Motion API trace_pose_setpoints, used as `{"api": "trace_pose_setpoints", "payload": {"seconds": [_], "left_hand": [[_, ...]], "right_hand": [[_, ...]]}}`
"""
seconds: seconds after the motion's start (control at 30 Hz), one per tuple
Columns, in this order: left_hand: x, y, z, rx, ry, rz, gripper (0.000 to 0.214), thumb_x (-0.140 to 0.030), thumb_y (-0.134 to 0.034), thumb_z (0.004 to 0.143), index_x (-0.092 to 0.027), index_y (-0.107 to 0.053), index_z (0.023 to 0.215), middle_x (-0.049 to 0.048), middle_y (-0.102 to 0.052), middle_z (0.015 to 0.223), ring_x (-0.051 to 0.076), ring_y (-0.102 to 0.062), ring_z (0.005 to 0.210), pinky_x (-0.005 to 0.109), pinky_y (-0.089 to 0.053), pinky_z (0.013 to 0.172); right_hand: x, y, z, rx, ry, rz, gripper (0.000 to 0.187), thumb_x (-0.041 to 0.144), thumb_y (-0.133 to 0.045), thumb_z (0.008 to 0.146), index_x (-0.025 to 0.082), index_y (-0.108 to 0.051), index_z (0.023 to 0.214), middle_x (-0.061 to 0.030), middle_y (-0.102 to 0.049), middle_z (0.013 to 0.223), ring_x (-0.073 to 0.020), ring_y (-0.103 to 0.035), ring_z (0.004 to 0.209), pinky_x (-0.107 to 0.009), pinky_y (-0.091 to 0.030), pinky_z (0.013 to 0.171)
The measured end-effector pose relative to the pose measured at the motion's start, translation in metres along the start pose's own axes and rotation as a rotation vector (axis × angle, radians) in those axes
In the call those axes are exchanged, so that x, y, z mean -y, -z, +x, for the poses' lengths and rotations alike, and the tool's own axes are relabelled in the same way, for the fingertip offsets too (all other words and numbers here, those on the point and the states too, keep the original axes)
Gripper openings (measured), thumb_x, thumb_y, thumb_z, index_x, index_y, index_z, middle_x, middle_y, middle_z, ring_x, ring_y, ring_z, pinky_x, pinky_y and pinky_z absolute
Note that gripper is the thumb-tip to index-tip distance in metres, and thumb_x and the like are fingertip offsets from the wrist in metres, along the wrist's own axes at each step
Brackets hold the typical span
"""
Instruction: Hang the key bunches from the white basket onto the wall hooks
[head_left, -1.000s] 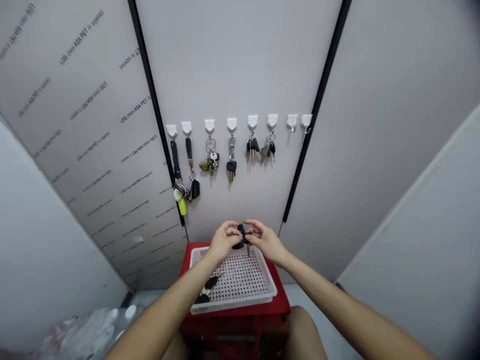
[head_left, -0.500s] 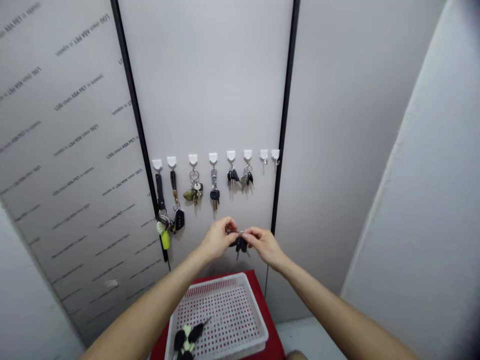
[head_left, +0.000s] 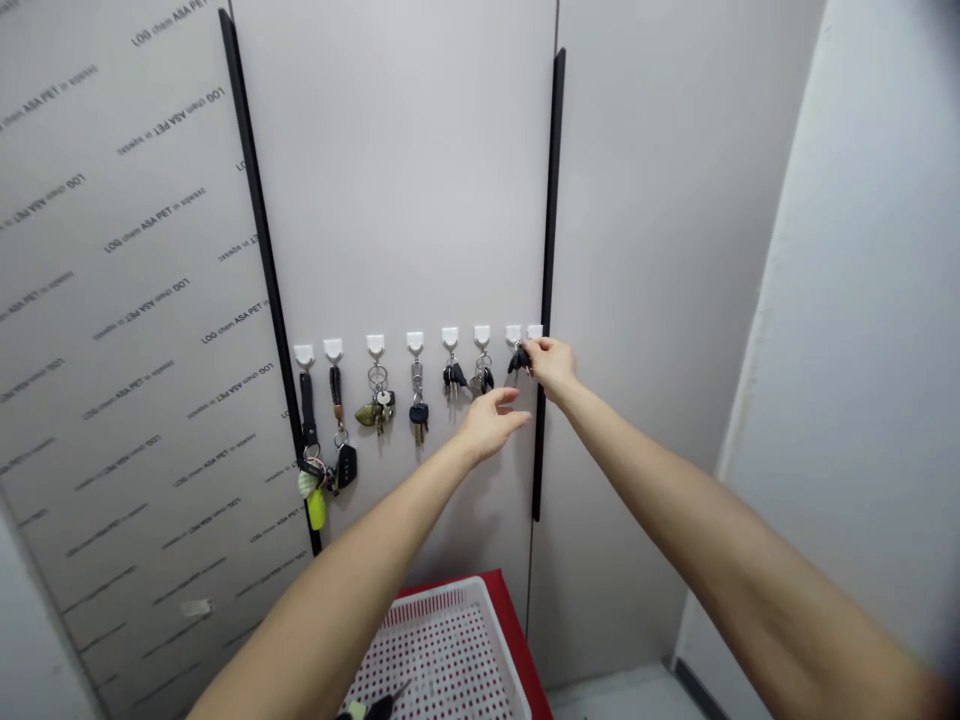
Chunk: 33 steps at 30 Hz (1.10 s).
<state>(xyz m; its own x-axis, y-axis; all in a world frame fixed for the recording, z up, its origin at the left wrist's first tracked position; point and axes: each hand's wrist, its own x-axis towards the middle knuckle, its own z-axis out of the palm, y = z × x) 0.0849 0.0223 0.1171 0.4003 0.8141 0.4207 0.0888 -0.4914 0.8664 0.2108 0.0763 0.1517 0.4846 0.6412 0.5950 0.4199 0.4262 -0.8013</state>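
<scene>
My right hand [head_left: 551,365] pinches a bunch of keys [head_left: 517,360] with black heads, right at the second white hook [head_left: 513,333] from the right end of the row. Whether the ring sits over that hook I cannot tell. My left hand [head_left: 491,423] hangs a little lower and to the left, fingers apart and holding nothing. Just above it hangs another key bunch [head_left: 481,375], partly covered by the fingers. The rightmost hook [head_left: 535,331] is partly hidden by my right hand.
More keys hang leftward: a black-headed bunch [head_left: 453,377], keys on a metal clip [head_left: 418,410], a bunch with a green fob [head_left: 371,412], and two black straps with keys [head_left: 341,450]. Below, a white basket [head_left: 491,625] with some keys stands on a red surface [head_left: 517,640].
Both hands have risen from above the basket to the hooks. My right hand has carried the keys up to the second hook from the right; my left hand has let go of them.
</scene>
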Motion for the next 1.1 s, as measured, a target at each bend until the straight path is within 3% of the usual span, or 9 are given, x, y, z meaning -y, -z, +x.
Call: {"api": "trace_pose_setpoints", "payload": {"seconds": [0.17, 0.27, 0.43, 0.5, 0.63, 0.7, 0.8, 0.9, 1.1], "left_hand": [[0.01, 0.013, -0.015, -0.024, 0.095, -0.006, 0.035, -0.016, -0.051, 0.059, -0.01, -0.047, 0.093, 0.0116, -0.048, 0.101, 0.014, -0.048, 0.083, 0.027, -0.038, 0.073], [0.031, 0.025, -0.036, -0.023, 0.145, 0.022, 0.032, -0.013, -0.05, 0.059, -0.008, -0.047, 0.091, 0.012, -0.049, 0.098, 0.012, -0.048, 0.082, 0.025, -0.037, 0.074], [0.096, 0.055, -0.104, 0.15, 0.378, 0.167, 0.032, -0.013, -0.05, 0.057, -0.008, -0.048, 0.089, 0.0102, -0.053, 0.091, 0.011, -0.05, 0.076, 0.022, -0.038, 0.069], [0.122, 0.069, -0.137, 0.264, 0.447, 0.308, 0.032, -0.013, -0.051, 0.056, -0.009, -0.049, 0.087, 0.0079, -0.055, 0.086, 0.012, -0.05, 0.074, 0.022, -0.039, 0.066], [0.149, 0.088, -0.19, 0.444, 0.495, 0.763, 0.029, -0.013, -0.049, 0.054, -0.014, -0.053, 0.083, 0.0056, -0.057, 0.081, 0.016, -0.05, 0.075, 0.025, -0.037, 0.066], [0.154, 0.09, -0.207, 0.514, 0.463, 0.968, 0.026, -0.013, -0.047, 0.054, -0.016, -0.055, 0.078, 0.0056, -0.058, 0.08, 0.018, -0.049, 0.077, 0.029, -0.034, 0.069], [0.159, 0.088, -0.225, 0.56, 0.385, 1.125, 0.019, -0.015, -0.047, 0.054, -0.017, -0.057, 0.07, 0.0057, -0.059, 0.076, 0.019, -0.049, 0.078, 0.034, -0.029, 0.075], [0.166, 0.087, -0.232, 0.491, 0.358, 1.134, 0.015, -0.017, -0.044, 0.058, -0.017, -0.057, 0.065, 0.005, -0.058, 0.074, 0.018, -0.048, 0.078, 0.036, -0.027, 0.076], [0.162, 0.099, -0.216, 0.24, 0.485, 0.709, 0.015, -0.018, -0.041, 0.059, -0.015, -0.055, 0.062, -0.0006, -0.055, 0.06, 0.01, -0.047, 0.059, 0.021, -0.034, 0.06]], "right_hand": [[-0.017, -0.008, 0.01, -0.007, 0.014, -0.181, 0.028, 0.039, -0.044, 0.058, 0.013, -0.053, 0.052, -0.0005, -0.049, 0.041, -0.011, -0.047, 0.046, -0.021, -0.035, 0.045], [-0.024, -0.006, 0.005, 0.009, 0.037, -0.221, 0.026, 0.035, -0.041, 0.061, 0.013, -0.055, 0.059, -0.0022, -0.053, 0.05, -0.0121, -0.049, 0.054, -0.023, -0.037, 0.051], [-0.044, -0.002, -0.064, -0.131, 0.215, -0.234, 0.028, 0.024, -0.037, 0.064, 0.014, -0.05, 0.087, -0.0064, -0.053, 0.085, -0.0116, -0.048, 0.071, -0.026, -0.036, 0.064], [-0.056, -0.008, -0.117, 0.115, 0.277, -0.233, 0.028, 0.022, -0.038, 0.064, 0.015, -0.049, 0.089, -0.0059, -0.053, 0.086, -0.0106, -0.048, 0.07, -0.025, -0.037, 0.062], [-0.077, -0.027, -0.234, 1.076, 0.328, -0.221, 0.02, 0.019, -0.041, 0.064, 0.017, -0.056, 0.077, -0.0021, -0.057, 0.072, -0.0093, -0.049, 0.064, -0.021, -0.037, 0.061], [-0.085, -0.041, -0.276, 1.331, 0.374, -0.251, 0.018, 0.019, -0.044, 0.062, 0.017, -0.057, 0.076, -0.0024, -0.058, 0.073, -0.0104, -0.05, 0.068, -0.021, -0.036, 0.063], [-0.094, -0.065, -0.308, 1.361, 0.438, -0.381, 0.024, 0.021, -0.049, 0.059, 0.015, -0.056, 0.082, -0.0059, -0.056, 0.08, -0.0137, -0.049, 0.075, -0.023, -0.035, 0.065], [-0.098, -0.081, -0.315, 1.352, 0.472, -0.479, 0.023, 0.022, -0.052, 0.055, 0.015, -0.057, 0.076, -0.0069, -0.056, 0.077, -0.0162, -0.048, 0.074, -0.024, -0.034, 0.063], [-0.095, -0.07, -0.294, 1.365, 0.235, -0.217, 0.015, 0.02, -0.045, 0.061, 0.015, -0.056, 0.07, -0.0003, -0.056, 0.062, -0.0094, -0.047, 0.056, -0.02, -0.034, 0.052]]}}
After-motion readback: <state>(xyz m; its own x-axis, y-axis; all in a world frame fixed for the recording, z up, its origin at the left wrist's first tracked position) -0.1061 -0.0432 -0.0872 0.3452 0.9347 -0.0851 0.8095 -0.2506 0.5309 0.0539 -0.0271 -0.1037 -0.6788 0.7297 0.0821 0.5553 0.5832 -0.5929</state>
